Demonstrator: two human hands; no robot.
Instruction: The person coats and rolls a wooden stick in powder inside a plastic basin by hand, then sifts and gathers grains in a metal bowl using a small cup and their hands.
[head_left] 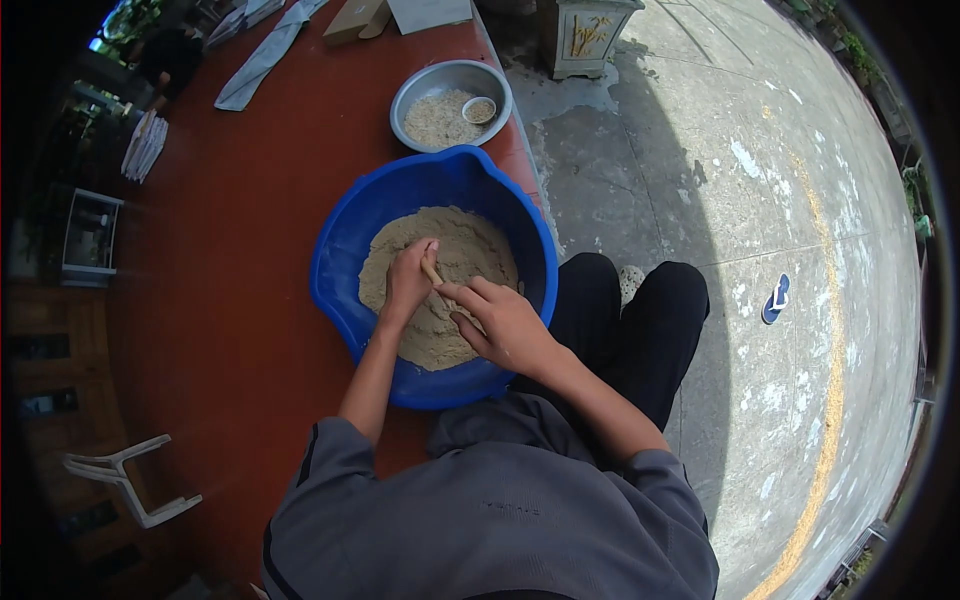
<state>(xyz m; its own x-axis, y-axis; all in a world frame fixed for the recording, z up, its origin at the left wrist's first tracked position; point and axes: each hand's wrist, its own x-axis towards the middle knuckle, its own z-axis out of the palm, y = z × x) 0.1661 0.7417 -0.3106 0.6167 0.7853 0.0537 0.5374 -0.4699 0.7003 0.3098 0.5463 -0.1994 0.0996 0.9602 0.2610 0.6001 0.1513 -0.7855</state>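
A large blue basin [335, 235] with a pouring lip holds a heap of fine, light brown powder [480, 245]. Over the powder, my left hand [407, 282] is closed around a short, tan, stick-like piece [431, 270]. My right hand [503, 322] comes in from the other side, its index finger and thumb at the lower part of the same piece. Fingers partly hide the piece, so its exact kind does not show. Both hands are inside the basin's rim, just above the powder.
A metal bowl [405, 92] of pale grains, with a small cup [479, 110] in it, stands beyond the basin. Folded cloth [262, 65] and a cardboard box [352, 22] lie farther off on the red floor [220, 300]. A planter [585, 35] and a slipper [776, 300] are on the concrete.
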